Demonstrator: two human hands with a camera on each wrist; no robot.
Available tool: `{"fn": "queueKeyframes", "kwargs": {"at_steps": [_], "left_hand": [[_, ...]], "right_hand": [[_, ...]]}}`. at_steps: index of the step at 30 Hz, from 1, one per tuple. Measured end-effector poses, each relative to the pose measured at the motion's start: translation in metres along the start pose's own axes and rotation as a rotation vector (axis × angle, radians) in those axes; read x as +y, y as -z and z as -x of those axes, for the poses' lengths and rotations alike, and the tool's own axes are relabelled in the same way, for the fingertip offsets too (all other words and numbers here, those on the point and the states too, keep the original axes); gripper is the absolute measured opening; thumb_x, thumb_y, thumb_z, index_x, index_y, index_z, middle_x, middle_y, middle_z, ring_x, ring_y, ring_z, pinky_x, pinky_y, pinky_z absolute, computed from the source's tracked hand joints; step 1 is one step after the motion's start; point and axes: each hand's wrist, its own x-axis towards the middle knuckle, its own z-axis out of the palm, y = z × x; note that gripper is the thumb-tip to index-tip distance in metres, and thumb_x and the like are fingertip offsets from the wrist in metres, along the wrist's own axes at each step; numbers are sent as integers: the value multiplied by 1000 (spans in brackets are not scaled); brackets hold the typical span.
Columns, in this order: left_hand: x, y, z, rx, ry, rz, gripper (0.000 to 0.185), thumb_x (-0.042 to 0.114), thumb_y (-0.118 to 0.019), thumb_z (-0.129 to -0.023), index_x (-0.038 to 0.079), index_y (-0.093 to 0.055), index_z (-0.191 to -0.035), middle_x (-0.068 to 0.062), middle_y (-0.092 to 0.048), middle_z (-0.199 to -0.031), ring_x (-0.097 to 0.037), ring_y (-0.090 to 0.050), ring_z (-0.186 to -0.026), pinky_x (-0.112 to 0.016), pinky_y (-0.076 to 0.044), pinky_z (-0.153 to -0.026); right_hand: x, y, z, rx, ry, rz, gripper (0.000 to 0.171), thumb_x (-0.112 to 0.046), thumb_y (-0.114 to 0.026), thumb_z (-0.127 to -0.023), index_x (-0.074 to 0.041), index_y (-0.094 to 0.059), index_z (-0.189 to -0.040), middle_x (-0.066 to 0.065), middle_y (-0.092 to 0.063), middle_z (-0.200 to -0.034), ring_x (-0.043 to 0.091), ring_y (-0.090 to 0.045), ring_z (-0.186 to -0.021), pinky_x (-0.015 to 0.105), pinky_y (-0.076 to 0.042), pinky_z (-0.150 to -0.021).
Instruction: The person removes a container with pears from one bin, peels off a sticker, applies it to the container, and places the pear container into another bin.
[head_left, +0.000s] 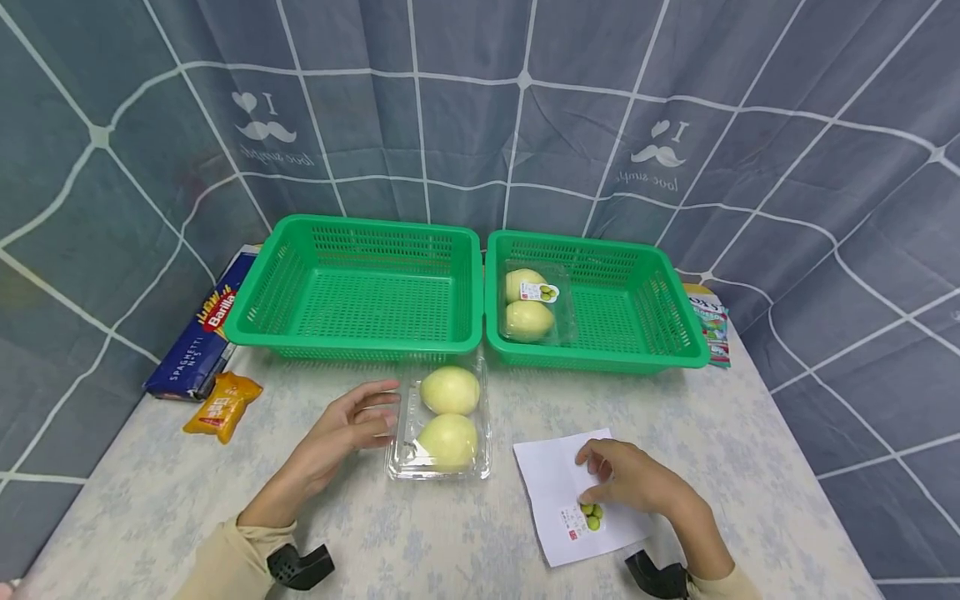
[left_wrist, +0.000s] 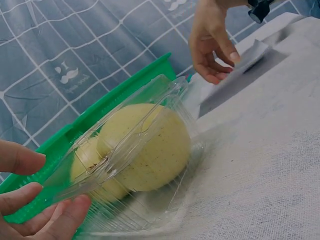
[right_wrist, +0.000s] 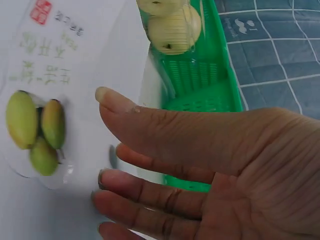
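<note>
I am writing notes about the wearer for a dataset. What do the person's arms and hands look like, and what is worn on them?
Both hands are bare, no gloves or rings visible. The left hand leads to a beige long sleeve; a similar beige cuff shows at the right hand. A small black device sits at the left wrist, another black device at the right wrist.

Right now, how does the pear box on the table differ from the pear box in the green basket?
The box on the table lies on the cloth by the left hand; the box in the basket sits inside the right green basket. The basket box carries a fruit sticker on its lid; the table box shows none. Both are clear plastic boxes that hold two pale yellow fruits.
</note>
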Motion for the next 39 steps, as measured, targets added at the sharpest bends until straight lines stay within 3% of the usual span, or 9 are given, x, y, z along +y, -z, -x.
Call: {"fn": "queueKeyframes", "kwargs": {"at_steps": [12,24,32,39], "left_hand": [[2,-1,-2,-14,-8,-1,64,16,-62,-98,0,-33,-153,-29,-39,-151,-34,-55,-128,-47,-57,-97],[2,-1,0,-7,4,-3,63,15,-62,-98,1,-34,-153,-28,-39,-152,-35,-53,-129,-47,-57,-98],[2,-1,-1,-5,-1,-4,64,15,-62,-98,1,-34,-153,-29,-39,-152,-37,-53,-130,-47,-57,-97],[0,0,0,-4,7,-6,63,16,-63,-98,1,-34,-153,-29,-39,-151,-34,-54,-128,-45,-57,-96]], "right_hand": [[10,-14,8,-55,19,-88,32,-10,-85,-77,-9,-62,-99,2,-55,-80,6,-47,-71,22,-38,-61],[6,-17,11,43,-106,33,24,-9,-85,-75,-11,-62,-81,-1,-54,-71,13,-47,-67,24,-36,-59],[5,-17,11,49,-101,66,24,-11,-86,-74,-12,-62,-77,-2,-54,-70,13,-47,-67,24,-37,-60],[7,-17,11,30,-64,66,20,-13,-81,-82,-14,-62,-75,-3,-54,-69,11,-45,-66,23,-35,-58]]}}
